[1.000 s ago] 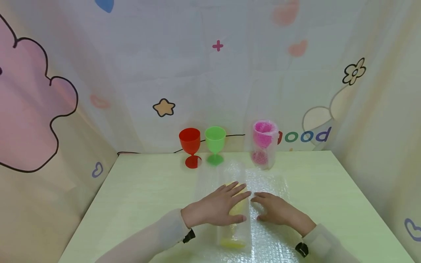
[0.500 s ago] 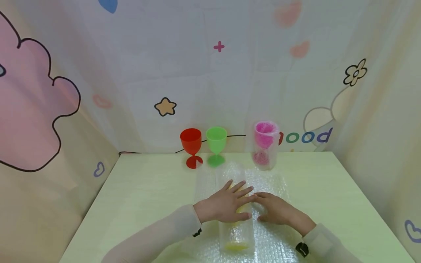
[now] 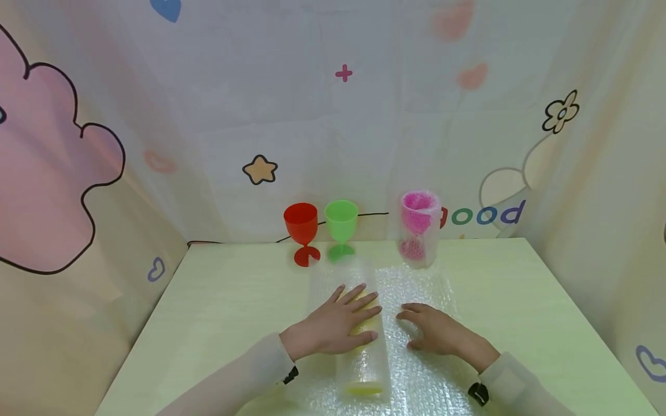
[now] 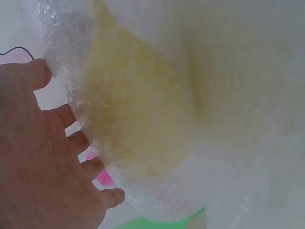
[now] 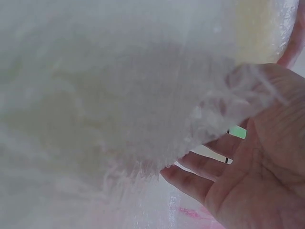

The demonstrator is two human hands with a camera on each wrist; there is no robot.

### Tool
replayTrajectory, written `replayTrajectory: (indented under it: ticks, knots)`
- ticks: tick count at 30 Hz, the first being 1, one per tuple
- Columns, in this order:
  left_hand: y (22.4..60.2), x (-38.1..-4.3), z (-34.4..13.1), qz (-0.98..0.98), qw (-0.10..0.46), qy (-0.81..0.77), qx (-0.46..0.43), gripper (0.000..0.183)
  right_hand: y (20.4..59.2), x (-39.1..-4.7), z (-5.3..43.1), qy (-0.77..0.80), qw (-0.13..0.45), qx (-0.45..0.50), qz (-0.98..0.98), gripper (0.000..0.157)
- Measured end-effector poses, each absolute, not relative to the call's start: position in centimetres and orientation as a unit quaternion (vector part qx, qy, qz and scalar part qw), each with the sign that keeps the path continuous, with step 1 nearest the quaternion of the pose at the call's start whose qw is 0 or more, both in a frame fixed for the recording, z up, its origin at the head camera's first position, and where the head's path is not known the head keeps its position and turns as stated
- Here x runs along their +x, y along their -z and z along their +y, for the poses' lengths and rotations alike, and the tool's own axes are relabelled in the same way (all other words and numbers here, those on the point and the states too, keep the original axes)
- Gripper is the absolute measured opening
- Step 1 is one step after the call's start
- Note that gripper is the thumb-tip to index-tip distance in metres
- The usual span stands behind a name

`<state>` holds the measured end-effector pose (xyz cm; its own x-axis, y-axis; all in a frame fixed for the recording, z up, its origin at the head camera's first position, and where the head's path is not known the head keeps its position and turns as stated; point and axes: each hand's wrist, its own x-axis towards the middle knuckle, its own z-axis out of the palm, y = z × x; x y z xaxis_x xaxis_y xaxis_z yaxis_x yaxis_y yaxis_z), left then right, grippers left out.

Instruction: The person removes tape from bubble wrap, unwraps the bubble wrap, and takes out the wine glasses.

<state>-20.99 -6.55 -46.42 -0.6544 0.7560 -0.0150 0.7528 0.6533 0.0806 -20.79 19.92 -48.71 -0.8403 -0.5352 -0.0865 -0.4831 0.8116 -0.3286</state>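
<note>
A yellow goblet [image 4: 138, 105], blurred by clear layers, lies on its side inside a roll of bubble wrap [image 3: 364, 358] at the middle of the table. My left hand [image 3: 333, 323] rests across the top of this roll with fingers spread and straight. To its right, my right hand [image 3: 442, 332] touches the flat bubble wrap sheet [image 3: 421, 370], thumb and fingers apart. In the right wrist view, the sheet's loose film lies against the fingers [image 5: 190, 183]. The roll's far end reaches toward the green goblet's foot.
A red goblet [image 3: 300, 222] and a green goblet [image 3: 341, 216] stand upright at the back of the table [image 3: 234, 312]. Right of them is a pink goblet [image 3: 418, 216] wrapped in bubble wrap, also upright. A patterned curtain [image 3: 291, 86] hangs behind.
The wrapped roll and my left hand first shifted a little right, close to the right hand, then back left. More flat sheet now shows between the hands. My right hand has stayed in place.
</note>
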Motion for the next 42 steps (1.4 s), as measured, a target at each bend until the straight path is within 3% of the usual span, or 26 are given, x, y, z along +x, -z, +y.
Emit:
replayTrajectory:
  ticks: [28,36,42]
  knots:
    - [46.9,-20.0,-13.9,0.930,-0.034,-0.145,0.336,0.055,48.8,-20.9,19.9,0.151,0.095,-0.269,0.946,0.056]
    - [44.9,-20.5,-11.9,0.926,-0.068,-0.146,0.342,0.058,48.7,-20.8,19.9,0.147,0.083,-0.284,0.944,0.056]
    - [43.3,-20.8,-7.5,0.910,-0.036,-0.085,0.404,0.061,48.7,-20.9,19.8,0.146,0.099,-0.263,0.949,0.055]
